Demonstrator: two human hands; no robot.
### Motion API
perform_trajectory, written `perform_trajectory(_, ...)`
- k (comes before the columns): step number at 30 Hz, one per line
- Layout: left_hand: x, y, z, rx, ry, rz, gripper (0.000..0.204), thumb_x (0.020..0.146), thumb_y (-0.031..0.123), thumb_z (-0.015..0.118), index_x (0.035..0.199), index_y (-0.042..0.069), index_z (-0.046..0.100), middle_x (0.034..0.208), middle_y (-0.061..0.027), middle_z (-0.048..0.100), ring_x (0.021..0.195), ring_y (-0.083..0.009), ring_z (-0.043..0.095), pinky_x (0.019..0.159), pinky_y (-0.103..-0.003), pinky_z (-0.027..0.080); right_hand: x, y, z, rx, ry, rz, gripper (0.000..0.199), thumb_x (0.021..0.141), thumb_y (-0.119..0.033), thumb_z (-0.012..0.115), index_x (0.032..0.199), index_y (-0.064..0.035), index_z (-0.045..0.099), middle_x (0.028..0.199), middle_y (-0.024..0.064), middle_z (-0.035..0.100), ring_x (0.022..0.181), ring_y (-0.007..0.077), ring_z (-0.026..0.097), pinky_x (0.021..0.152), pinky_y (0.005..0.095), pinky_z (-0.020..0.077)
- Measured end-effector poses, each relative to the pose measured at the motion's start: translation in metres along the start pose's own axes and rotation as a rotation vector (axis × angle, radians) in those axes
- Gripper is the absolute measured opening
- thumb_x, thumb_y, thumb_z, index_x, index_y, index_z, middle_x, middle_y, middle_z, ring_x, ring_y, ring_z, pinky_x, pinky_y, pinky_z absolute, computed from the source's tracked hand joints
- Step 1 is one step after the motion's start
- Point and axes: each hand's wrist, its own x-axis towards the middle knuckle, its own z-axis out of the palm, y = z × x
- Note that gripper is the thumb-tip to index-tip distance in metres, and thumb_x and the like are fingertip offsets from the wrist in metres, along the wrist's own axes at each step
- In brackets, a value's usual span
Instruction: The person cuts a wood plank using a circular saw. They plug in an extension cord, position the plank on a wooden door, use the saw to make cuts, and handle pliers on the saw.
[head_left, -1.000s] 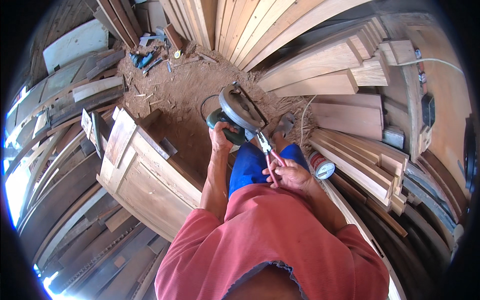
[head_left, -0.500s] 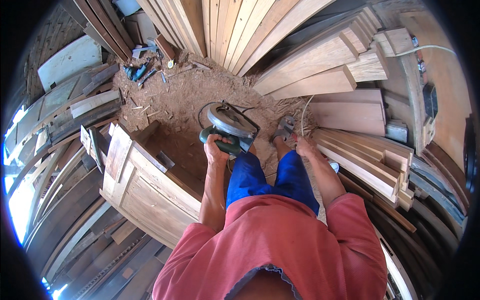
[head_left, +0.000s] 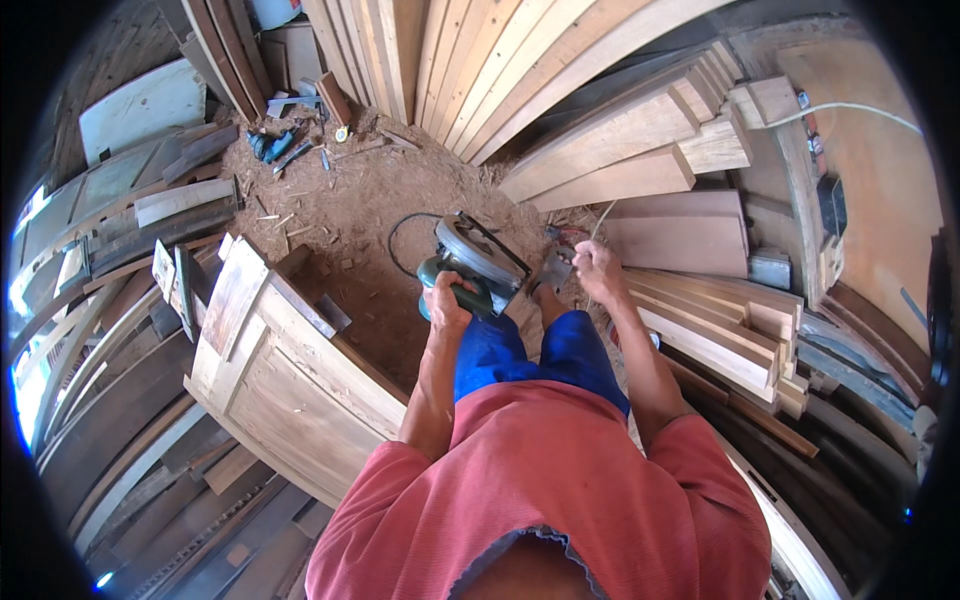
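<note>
My left hand (head_left: 447, 300) is wrapped round the rear handle of a green circular saw (head_left: 475, 262), held tilted in front of my left thigh. Its round silver guard faces up, and a dark cord (head_left: 392, 245) loops from it over the sawdust. In front of my right knee, my right hand (head_left: 597, 270) is closed on a pale cord (head_left: 604, 218), which runs up from the fingers toward the stacked boards. A small reddish thing (head_left: 568, 234) shows just beyond that hand, too small to name.
A wooden panel door (head_left: 300, 400) lies at my left. Several long boards (head_left: 480, 70) stand ahead; thick planks (head_left: 610, 180) and timber strips (head_left: 710, 330) are stacked at right. A blue power drill (head_left: 268, 146) and a tape measure (head_left: 342, 133) lie on the sawdust-covered floor (head_left: 380, 190).
My right hand has risen and moved forward with the cord. The circular saw has shifted slightly to the right and down with my left hand, and the view has turned a little.
</note>
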Motion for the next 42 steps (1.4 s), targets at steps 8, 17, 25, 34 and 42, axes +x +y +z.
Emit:
perform_trajectory(8, 0.006, -0.012, -0.020, -0.315, -0.186, -0.255, 0.038, 0.095, 0.048, 0.066, 0.100, 0.011, 0.061, 0.090, -0.0102, 0.066, 0.075, -0.0277, 0.066, 0.076, -0.045, 0.058, -0.046, -0.174, 0.074, 0.059, -0.254, -0.494, 0.046, 0.102, -0.025, 0.059, 0.131, 0.0100, 0.055, 0.125, 0.0332, 0.066, 0.121, 0.0456, 0.063, 0.105, 0.0491, 0.0491)
perform_trajectory(17, -0.086, 0.048, 0.028, -0.437, -0.180, -0.157, 0.050, 0.100, 0.064, 0.054, 0.127, 0.022, 0.058, 0.119, -0.0099, 0.066, 0.112, -0.0303, 0.064, 0.101, -0.050, 0.050, -0.012, -0.186, 0.112, -0.014, -0.336, -0.426, 0.050, 0.105, -0.036, 0.056, 0.134, 0.0045, 0.054, 0.117, 0.0372, 0.064, 0.114, 0.0543, 0.060, 0.095, 0.0573, 0.0473)
perform_trajectory(25, -0.068, 0.052, -0.011, -0.022, -0.330, 0.416, 0.055, 0.108, 0.056, 0.047, 0.123, 0.006, 0.063, 0.127, -0.0109, 0.065, 0.108, -0.0264, 0.065, 0.105, -0.050, 0.047, 0.034, -0.253, 0.108, -0.053, -0.694, -0.424, 0.044, 0.099, -0.036, 0.059, 0.115, 0.0046, 0.064, 0.098, 0.0287, 0.071, 0.092, 0.0434, 0.070, 0.083, 0.0495, 0.0534)
perform_trajectory(34, -0.071, 0.201, -0.148, 1.172, 0.588, 0.570, 0.092, 0.084, 0.044, 0.079, 0.160, 0.011, 0.039, 0.165, -0.0278, 0.032, 0.151, -0.0463, 0.034, 0.120, -0.062, 0.027, 0.033, -0.306, 0.114, 0.155, -0.640, -0.148, 0.015, 0.094, -0.017, 0.065, 0.097, -0.0024, 0.062, 0.072, 0.0006, 0.058, 0.059, 0.0091, 0.056, 0.052, 0.0282, 0.0461)
perform_trajectory(42, -0.036, 0.207, -0.175, 1.392, 0.675, 0.589, 0.097, 0.080, 0.044, 0.080, 0.164, 0.030, 0.033, 0.168, -0.0332, 0.016, 0.156, -0.0549, 0.009, 0.119, -0.077, 0.009, 0.025, -0.348, 0.100, 0.143, -0.597, -0.077, 0.017, 0.096, -0.019, 0.066, 0.102, -0.0032, 0.062, 0.075, 0.0023, 0.060, 0.059, 0.0105, 0.058, 0.052, 0.0280, 0.0477)
